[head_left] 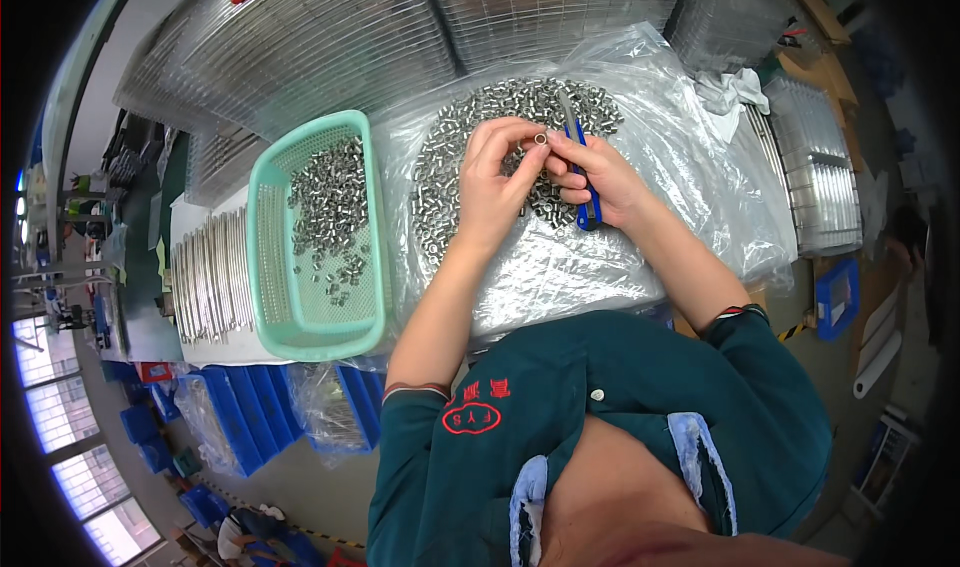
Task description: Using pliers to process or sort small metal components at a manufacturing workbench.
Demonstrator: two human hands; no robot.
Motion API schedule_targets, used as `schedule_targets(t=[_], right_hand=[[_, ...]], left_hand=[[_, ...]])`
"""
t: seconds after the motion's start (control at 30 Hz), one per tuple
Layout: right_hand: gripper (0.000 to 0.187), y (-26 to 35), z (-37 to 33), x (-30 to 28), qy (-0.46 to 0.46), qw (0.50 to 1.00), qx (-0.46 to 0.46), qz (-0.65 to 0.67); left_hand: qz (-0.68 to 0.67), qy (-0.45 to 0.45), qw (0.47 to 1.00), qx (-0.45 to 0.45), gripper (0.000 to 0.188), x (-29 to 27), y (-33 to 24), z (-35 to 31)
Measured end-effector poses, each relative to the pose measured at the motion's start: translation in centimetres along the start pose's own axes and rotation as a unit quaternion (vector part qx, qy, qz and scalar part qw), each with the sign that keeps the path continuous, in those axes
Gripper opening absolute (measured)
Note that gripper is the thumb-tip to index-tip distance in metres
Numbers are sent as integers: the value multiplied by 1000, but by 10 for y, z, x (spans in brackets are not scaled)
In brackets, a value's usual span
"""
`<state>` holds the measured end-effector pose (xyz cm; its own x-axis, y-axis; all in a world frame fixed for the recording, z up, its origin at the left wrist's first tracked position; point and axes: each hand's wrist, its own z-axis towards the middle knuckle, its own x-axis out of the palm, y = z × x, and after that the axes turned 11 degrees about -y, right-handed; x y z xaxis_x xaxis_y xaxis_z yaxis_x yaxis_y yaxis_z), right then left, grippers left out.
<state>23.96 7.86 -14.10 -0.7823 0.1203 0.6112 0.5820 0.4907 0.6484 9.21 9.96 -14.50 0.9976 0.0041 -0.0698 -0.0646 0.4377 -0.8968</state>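
Between the thumb and fingers of my left hand [497, 172] is a small metal ring-shaped part [540, 139], its round opening facing up. My right hand [604, 177] is closed round a blue utility knife [588, 202], whose blade points away from me. The right fingertips meet the left ones beside the small part; whether they touch it I cannot tell. Under both hands spreads a large pile of small shiny metal sleeves [440, 182] on a clear plastic sheet [690, 207].
To the left stands a mint-green plastic basket [376, 217] partly filled with darker metal sleeves [330, 202]. A row of metal rods [212, 277] lies beyond it. Stacked clear trays [300, 52] line the back, and more trays [815, 167] stand right. Blue bins [240, 422] sit below the table edge.
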Motion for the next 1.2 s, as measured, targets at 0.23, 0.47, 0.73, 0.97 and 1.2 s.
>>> schedule_targets(t=[0.23,0.47,0.73,0.97,1.2], right_hand=[[20,-3,-4,6,-48,988,-105,-104],[27,2,2,-2,-6,999,-3,31],[26,4,0,-1,15,998,18,54],[16,2,-1,-2,2,1000,-2,21],[14,1,0,-2,10,1000,-1,30]], left_hand=[[200,-23,959,200,16,-3,1,4],[41,-69,996,35,32,-3,3,1],[40,-74,996,34,8,-5,-4,6],[142,-3,978,155,18,-4,2,5],[136,0,977,163,18,-4,1,5]])
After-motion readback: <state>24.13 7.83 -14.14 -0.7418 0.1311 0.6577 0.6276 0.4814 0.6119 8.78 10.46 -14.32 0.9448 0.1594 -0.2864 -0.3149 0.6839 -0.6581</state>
